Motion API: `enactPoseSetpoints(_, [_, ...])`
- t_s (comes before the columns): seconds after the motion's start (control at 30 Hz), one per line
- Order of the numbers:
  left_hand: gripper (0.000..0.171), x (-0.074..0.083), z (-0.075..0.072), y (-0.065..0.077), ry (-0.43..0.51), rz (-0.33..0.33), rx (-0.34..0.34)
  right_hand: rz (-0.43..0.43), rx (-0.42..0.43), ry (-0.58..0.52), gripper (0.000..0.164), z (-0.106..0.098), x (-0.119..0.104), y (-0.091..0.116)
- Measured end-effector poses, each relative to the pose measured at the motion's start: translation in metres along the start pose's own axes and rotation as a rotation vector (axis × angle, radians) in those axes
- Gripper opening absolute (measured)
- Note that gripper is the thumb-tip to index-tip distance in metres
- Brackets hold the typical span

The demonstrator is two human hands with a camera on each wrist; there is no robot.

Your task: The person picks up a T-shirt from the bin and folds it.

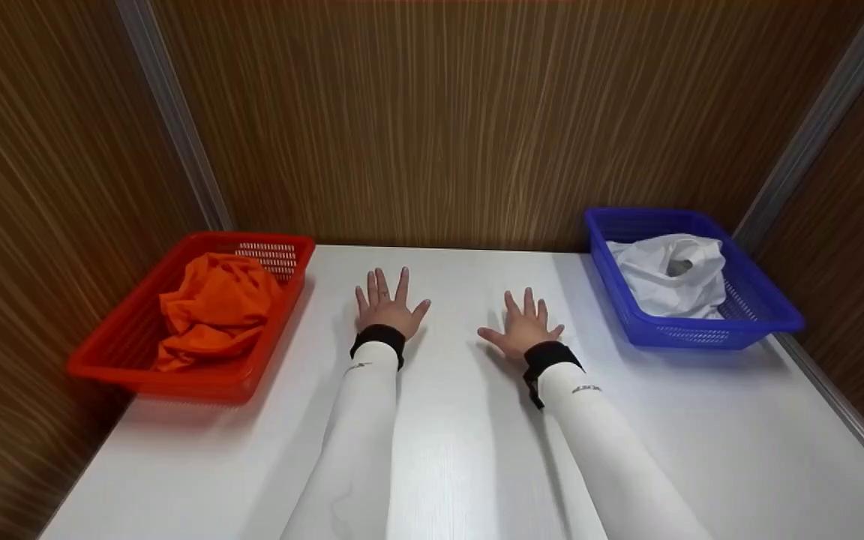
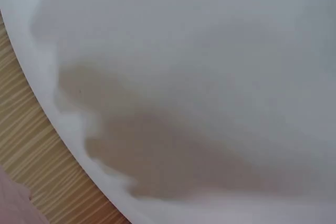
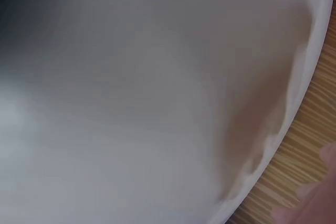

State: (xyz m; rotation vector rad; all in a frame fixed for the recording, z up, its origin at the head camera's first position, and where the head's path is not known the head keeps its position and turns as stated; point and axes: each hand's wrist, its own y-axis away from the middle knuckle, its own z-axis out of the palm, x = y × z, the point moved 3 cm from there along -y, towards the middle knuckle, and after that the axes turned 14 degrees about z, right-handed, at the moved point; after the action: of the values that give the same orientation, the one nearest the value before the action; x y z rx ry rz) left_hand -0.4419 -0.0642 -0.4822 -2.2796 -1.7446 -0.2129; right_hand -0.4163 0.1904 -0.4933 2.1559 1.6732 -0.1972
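Palm down over the white table, my left hand (image 1: 389,311) has its fingers spread and holds nothing. Beside it, my right hand (image 1: 523,330) is also spread, with nothing in its grasp. Whether the palms touch the tabletop I cannot tell. To the left, a red plastic basket (image 1: 252,375) contains a crumpled orange cloth (image 1: 226,300). On the right stands a blue plastic basket (image 1: 702,334) with a bunched white cloth (image 1: 664,277) inside. Both wrist views show mostly table surface and shadow, with part of the left hand (image 2: 18,203) and part of the right hand (image 3: 315,203) in the lower corners.
The white tabletop (image 1: 439,465) spreads under both arms. A wood-grain panel (image 1: 432,127) rises along its back edge. Similar side panels stand left (image 1: 49,187) and right (image 1: 852,247), joined to the back by grey metal strips (image 1: 177,120).
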Motion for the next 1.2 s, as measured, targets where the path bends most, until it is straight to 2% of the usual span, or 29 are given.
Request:
enactPoseSetpoints(0.2, [0.081, -0.012, -0.019, -0.002, -0.024, -0.026, -0.016, 0.017, -0.126, 0.044, 0.112, 0.012, 0.000, 0.002])
enactPoseSetpoints(0.33, [0.082, -0.021, -0.039, -0.002, -0.022, -0.059, -0.014, 0.037, -0.160, 0.070, 0.114, 0.019, 0.004, -0.001])
enactPoseSetpoints(0.57, [0.083, -0.039, -0.093, 0.002, -0.029, -0.109, 0.009, 0.035, -0.166, 0.074, 0.117, 0.021, 0.006, -0.004])
enactPoseSetpoints(0.7, [0.085, -0.062, -0.128, 0.008, -0.022, -0.130, 0.046, 0.028, -0.162, 0.079, 0.114, 0.016, 0.004, 0.001])
enactPoseSetpoints(0.8, [0.086, -0.083, -0.155, 0.020, -0.019, -0.158, 0.071, 0.020, -0.160, 0.091, 0.113, 0.016, 0.003, 0.002])
enactPoseSetpoints(0.9, [0.086, -0.103, -0.180, 0.039, -0.020, -0.189, 0.099, 0.026, -0.163, 0.095, 0.111, 0.014, 0.001, 0.007])
enactPoseSetpoints(1.0, [0.089, -0.122, -0.199, 0.060, -0.004, -0.219, 0.106, 0.033, -0.171, 0.099, 0.109, 0.010, -0.003, 0.017])
enactPoseSetpoints(1.1, [0.093, -0.147, -0.206, 0.077, 0.018, -0.258, 0.090, 0.033, -0.168, 0.099, 0.108, 0.006, -0.006, 0.024])
enactPoseSetpoints(1.2, [0.100, -0.172, -0.201, 0.089, 0.051, -0.290, 0.074, 0.027, -0.162, 0.099, 0.107, 0.006, -0.008, 0.027])
